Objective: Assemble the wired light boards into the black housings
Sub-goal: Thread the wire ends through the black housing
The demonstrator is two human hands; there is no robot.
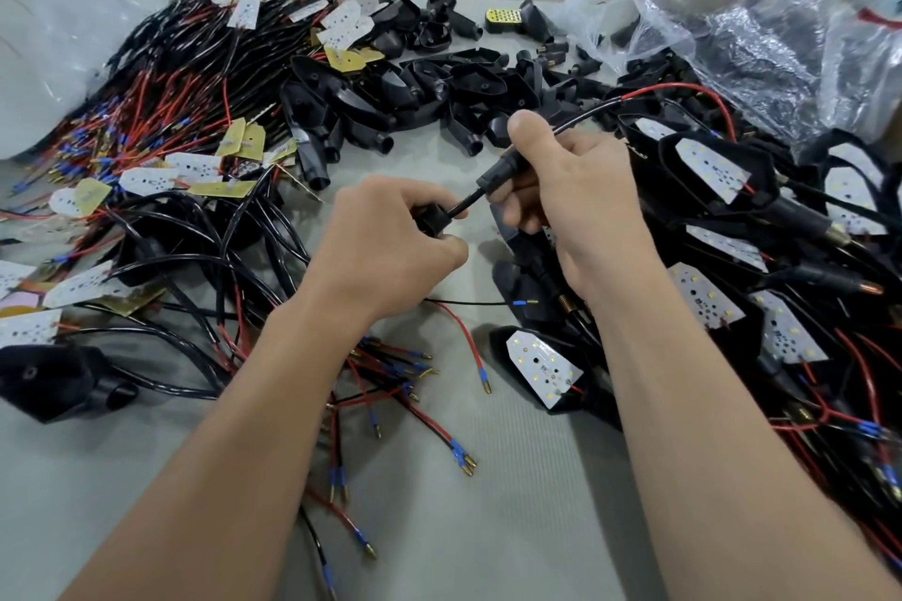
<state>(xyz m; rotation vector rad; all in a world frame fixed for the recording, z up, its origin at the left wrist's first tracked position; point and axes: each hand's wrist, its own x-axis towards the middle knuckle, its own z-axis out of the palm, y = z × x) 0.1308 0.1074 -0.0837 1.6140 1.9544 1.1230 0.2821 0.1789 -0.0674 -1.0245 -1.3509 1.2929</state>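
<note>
**A:** What have the hands got?

**B:** The left hand (390, 249) is curled tight round a short black tube (432, 220). The right hand (581, 205) pinches a black sleeve (500, 171) between thumb and fingers. One black cable (463, 206) runs between the two, on the near side of the pile of empty housings (439, 83).

**A:** Why hold it stretched like that?

**B:** I'd judge the cable is being fed through the tube. Held taut, it should slide rather than kink. Its red wire (683, 87) loops off to the right of the pile.

**A:** And the boards?

**B:** Loose wired boards (190, 166) lie left of the pile, and housings with boards already seated (717, 171) lie right of it. That probably keeps raw stock and finished work apart. I cannot tell whether a board hangs on this cable, because the right hand hides that end.
</note>
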